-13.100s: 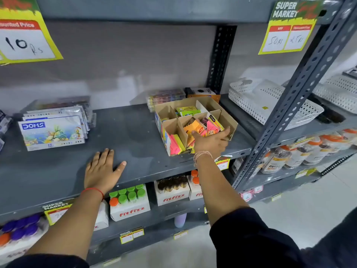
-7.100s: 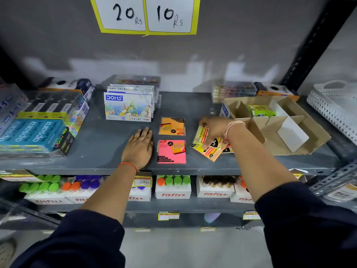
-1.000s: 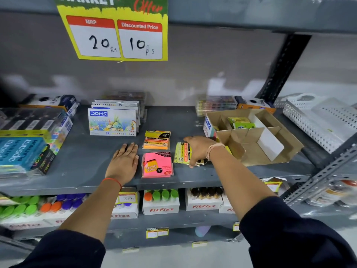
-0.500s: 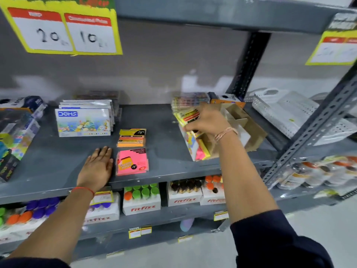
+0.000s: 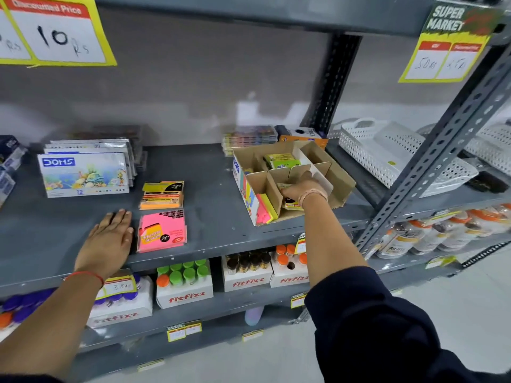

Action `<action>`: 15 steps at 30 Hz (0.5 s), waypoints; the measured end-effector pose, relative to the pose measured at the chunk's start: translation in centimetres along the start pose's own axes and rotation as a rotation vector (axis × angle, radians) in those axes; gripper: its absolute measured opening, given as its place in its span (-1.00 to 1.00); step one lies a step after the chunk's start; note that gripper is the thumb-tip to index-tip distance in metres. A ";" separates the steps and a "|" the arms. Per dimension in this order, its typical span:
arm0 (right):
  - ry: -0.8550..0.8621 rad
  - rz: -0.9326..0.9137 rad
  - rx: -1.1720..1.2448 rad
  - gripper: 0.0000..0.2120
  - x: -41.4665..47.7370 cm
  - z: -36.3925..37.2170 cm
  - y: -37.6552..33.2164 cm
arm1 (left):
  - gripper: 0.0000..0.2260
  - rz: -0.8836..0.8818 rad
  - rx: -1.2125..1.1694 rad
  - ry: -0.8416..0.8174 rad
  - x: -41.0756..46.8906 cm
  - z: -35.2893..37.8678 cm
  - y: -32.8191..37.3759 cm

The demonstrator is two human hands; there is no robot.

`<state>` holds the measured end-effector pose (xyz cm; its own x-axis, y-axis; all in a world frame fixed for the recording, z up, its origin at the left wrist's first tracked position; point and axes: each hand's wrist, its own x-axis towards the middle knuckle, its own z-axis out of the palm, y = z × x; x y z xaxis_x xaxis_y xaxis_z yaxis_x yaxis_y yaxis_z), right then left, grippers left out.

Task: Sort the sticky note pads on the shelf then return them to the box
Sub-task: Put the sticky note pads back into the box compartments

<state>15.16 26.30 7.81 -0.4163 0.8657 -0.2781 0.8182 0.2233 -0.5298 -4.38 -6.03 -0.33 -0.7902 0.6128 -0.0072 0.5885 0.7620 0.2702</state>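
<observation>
A cardboard box (image 5: pixel 338 179) with dividers sits on the grey shelf (image 5: pixel 210 186). My right hand (image 5: pixel 302 187) reaches into its front middle compartment, fingers closed on yellow sticky note pads (image 5: pixel 290 204) resting there. Pink and yellow pads (image 5: pixel 264 214) stand in the front left compartment, green pads (image 5: pixel 282 160) in a back one. On the shelf to the left lie an orange pad stack (image 5: pixel 161 195) and a pink pad stack (image 5: pixel 162 230). My left hand (image 5: pixel 106 241) rests flat and open on the shelf beside the pink stack.
DOMS colour boxes (image 5: pixel 84 174) stand at the back left. White perforated baskets (image 5: pixel 392 156) fill the neighbouring shelf to the right, past a grey upright post (image 5: pixel 431 167). Fitfizz bottle packs (image 5: pixel 185 283) line the shelf below. Small packs (image 5: pixel 250 136) stand behind the box.
My right hand carried the yellow pads from the shelf into the box, which tipped up and now sits flat again. The left hand stayed put.
</observation>
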 end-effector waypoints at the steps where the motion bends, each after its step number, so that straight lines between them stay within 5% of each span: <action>1: -0.014 0.001 0.009 -0.35 0.5 0.3 0.2 | -0.58 0.000 0.003 0.000 0.0 0.0 0.0; 10: -0.021 -0.032 -0.128 -0.60 0.2 0.9 -0.2 | -0.58 -0.005 0.007 -0.011 -0.1 -0.2 0.3; 15: 0.410 -0.304 -0.264 -0.73 -4.7 -0.8 -4.7 | -0.57 -0.024 0.016 -0.034 -0.1 -0.4 0.5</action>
<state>13.56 21.59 12.26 -0.5038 0.8362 0.2167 0.7788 0.5482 -0.3048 -4.10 -5.82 0.17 -0.7981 0.6007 -0.0464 0.5721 0.7797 0.2543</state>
